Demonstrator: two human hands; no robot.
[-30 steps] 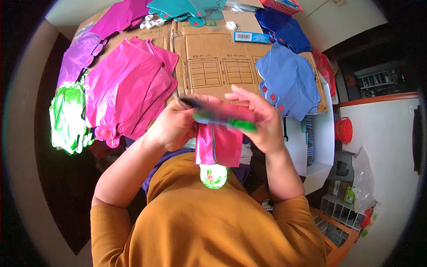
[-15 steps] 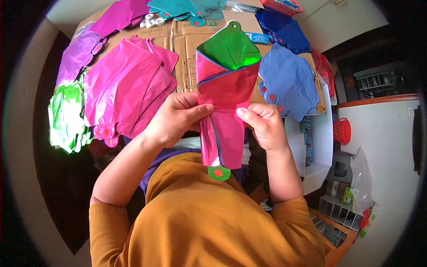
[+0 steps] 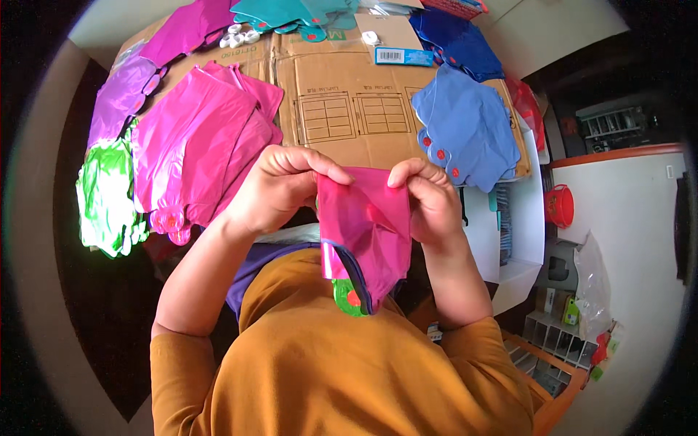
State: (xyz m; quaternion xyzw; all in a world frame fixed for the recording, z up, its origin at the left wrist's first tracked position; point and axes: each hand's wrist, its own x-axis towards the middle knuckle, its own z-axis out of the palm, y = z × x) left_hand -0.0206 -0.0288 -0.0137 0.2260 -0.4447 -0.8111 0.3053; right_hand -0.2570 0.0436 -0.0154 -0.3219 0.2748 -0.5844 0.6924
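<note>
A glossy pink folded sheet [image 3: 371, 211] with dark blue edging hangs in front of my chest. Its top edge is pinched between thumb and fingers of my left hand [image 3: 280, 185] at one corner and of my right hand [image 3: 434, 200] at the other. From its lower end sticks out a rounded green tab [image 3: 344, 299] with a red dot. The rest of its green side is hidden behind the pink. Beyond my left wrist lies a fanned stack of pink sheets [image 3: 196, 138] with round tabs.
Cardboard [image 3: 320, 76] covers the table ahead. Around it lie light blue sheets [image 3: 472, 123], dark blue sheets [image 3: 458, 43], teal sheets [image 3: 283, 13], purple sheets [image 3: 123, 91] and shiny green sheets [image 3: 107, 192]. Small white round pieces [image 3: 234, 38] sit at the back, near a blue-and-brown card [image 3: 402, 57].
The sheet's upper part, with its green inside and holed tab, has folded back out of sight. My hands now grip the new top edge, and the lower end hangs bent toward me.
</note>
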